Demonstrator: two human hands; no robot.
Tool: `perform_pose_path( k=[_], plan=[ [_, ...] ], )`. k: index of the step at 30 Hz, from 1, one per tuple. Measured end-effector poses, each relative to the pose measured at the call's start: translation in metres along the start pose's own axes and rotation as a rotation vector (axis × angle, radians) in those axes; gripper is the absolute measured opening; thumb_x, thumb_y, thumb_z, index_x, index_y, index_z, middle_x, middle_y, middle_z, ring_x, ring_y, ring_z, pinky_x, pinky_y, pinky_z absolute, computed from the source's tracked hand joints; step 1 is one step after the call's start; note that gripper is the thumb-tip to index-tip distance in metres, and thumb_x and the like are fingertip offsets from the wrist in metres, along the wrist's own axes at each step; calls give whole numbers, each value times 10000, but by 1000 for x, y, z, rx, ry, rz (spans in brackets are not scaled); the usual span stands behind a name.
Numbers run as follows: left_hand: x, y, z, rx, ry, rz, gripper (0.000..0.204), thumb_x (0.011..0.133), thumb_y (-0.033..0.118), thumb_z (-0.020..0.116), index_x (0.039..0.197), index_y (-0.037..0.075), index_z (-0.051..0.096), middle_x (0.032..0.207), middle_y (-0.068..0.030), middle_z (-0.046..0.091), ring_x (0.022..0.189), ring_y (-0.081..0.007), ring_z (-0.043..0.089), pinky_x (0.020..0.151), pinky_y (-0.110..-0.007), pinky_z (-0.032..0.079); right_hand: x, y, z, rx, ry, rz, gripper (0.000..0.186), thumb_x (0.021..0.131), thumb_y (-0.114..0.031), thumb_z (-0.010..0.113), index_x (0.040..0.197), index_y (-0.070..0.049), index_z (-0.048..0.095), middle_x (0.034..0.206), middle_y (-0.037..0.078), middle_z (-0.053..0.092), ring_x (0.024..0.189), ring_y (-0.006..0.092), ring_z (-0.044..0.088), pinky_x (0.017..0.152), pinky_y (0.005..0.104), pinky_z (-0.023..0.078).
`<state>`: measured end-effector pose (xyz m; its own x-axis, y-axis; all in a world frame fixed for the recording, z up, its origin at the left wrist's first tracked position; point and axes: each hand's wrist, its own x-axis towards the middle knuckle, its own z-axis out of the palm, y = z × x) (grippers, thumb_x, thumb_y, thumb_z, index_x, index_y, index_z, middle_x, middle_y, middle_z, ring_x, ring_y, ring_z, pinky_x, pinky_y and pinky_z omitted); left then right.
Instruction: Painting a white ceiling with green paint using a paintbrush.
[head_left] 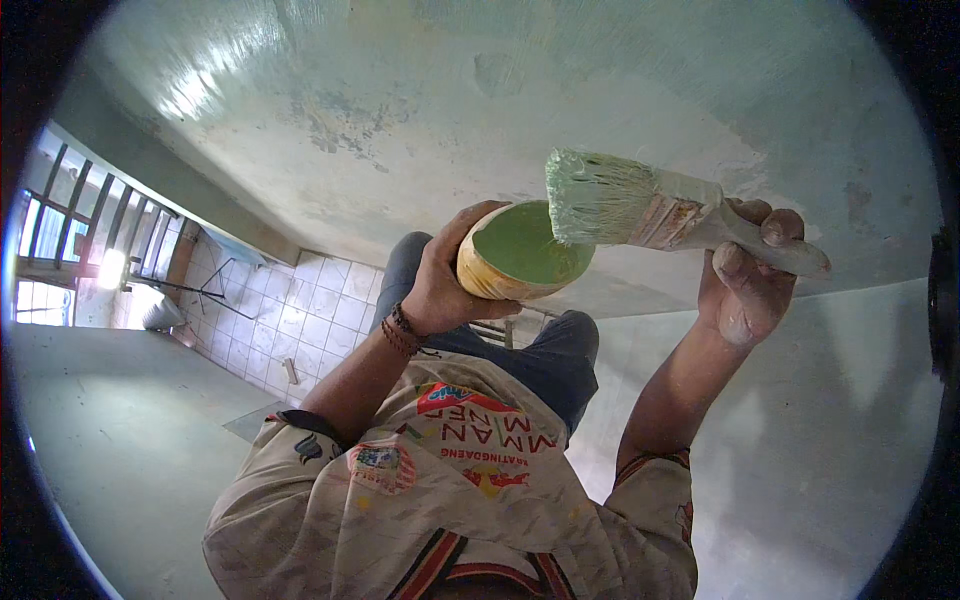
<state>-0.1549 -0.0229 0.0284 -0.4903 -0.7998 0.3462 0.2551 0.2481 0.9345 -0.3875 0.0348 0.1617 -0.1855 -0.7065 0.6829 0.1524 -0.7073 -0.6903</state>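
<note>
My left hand (pixel 443 285) grips a round yellowish container (pixel 505 280) with pale green paint (pixel 515 250) inside. In my right hand (pixel 740 285) is a wide paintbrush (pixel 675 210), held by its worn whitish handle. The brush's bristles (pixel 595 195) are coated in light green paint and overlap the container's upper right edge in this view; whether they touch it I cannot tell. Behind both hands rises a mottled pale green wall (pixel 420 140) with patchy whitish and dark areas.
A white tiled floor (pixel 305 315) lies below, where part of a ladder (pixel 495 330) shows by my jeans. At left are a barred window (pixel 75 225), a dark thin metal frame (pixel 210 295) and a pale sack-like object (pixel 163 310). A pale wall (pixel 830 420) stands at right.
</note>
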Motion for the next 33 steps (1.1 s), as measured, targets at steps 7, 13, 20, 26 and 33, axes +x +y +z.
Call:
perform_pose_path(
  k=[7, 13, 20, 26, 33],
  plan=[
    [1, -2, -1, 37, -13, -5, 887, 508, 82, 842, 1279, 33, 405, 1232, -79, 491, 1137, -186, 473, 984, -341, 373, 0, 2, -2, 39, -14, 4, 410, 621, 48, 749, 953, -47, 528, 945, 209, 626, 892, 294, 631, 831, 387, 490],
    [0, -6, 0, -56, 3, -43, 890, 504, 76, 840, 1277, 31, 403, 1225, -82, 496, 1133, -177, 475, 979, -334, 378, 2, -1, 0, -37, -136, 62, 371, 602, 52, 763, 895, -43, 556, 888, 177, 641, 866, 271, 636, 781, 372, 508],
    [2, -4, 1, -11, -11, 35, 885, 500, 78, 843, 1269, 28, 409, 1220, -85, 502, 1127, -181, 482, 976, -332, 382, 10, -13, 20, -413, -411, 126, 231, 583, -17, 793, 712, -37, 603, 720, 116, 646, 709, 231, 657, 647, 333, 533],
    [1, -3, 2, 48, -19, 60, 869, 500, 95, 846, 1256, 19, 425, 1215, -96, 503, 1119, -193, 495, 975, -334, 386, 15, -19, 34, -597, -566, 98, 156, 642, -60, 742, 730, -46, 614, 700, 92, 644, 676, 199, 655, 605, 295, 512],
    [3, 7, 3, 92, -57, 55, 876, 498, 99, 846, 1260, 15, 422, 1207, -95, 509, 1116, -189, 495, 971, -330, 387, 17, -6, 54, -702, -734, -106, 139, 635, 5, 698, 736, -52, 622, 695, 88, 641, 664, 194, 654, 552, 296, 519]
  ],
)
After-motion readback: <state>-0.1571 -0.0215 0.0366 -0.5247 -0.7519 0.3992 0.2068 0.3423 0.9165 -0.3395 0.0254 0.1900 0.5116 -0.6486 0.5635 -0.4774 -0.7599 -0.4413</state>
